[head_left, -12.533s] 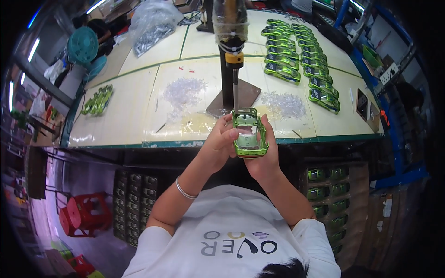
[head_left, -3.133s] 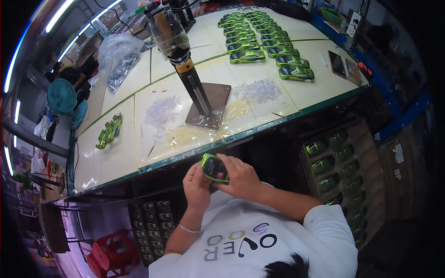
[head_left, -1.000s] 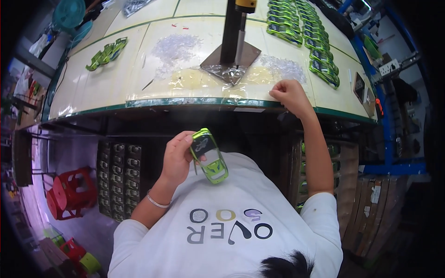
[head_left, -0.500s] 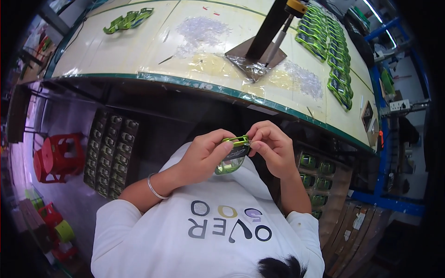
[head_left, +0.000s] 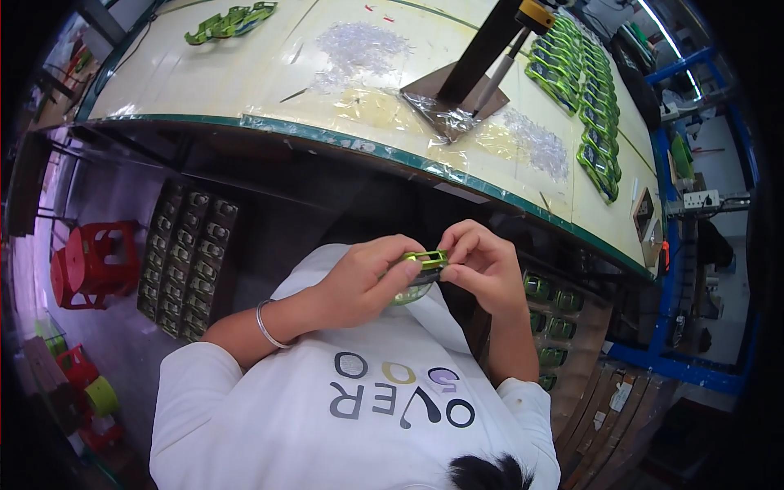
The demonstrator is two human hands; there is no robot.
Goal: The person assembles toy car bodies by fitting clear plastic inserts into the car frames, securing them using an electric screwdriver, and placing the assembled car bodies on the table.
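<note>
In front of my shirt, my left hand grips a bright green plastic frame with a dark panel and a clear rounded part below. The left thumb presses on its near face and the fingers wrap behind. My right hand is closed in a pinch at the frame's right end, thumb and fingertips touching or almost touching it. Whatever lies between those right fingertips is too small to make out. The frame is tilted, so its slotted edge faces up and the dark panel shows only as a narrow band.
A worktable stands ahead, with a press-like stand, heaps of clear plastic pieces, rows of green frames and a few more green frames. Trays of parts and a carton flank me. Red stools stand left.
The green frame has turned so that its slotted edge shows more and its dark panel less. My right fingertips have come in against its end. The view has shifted slightly.
</note>
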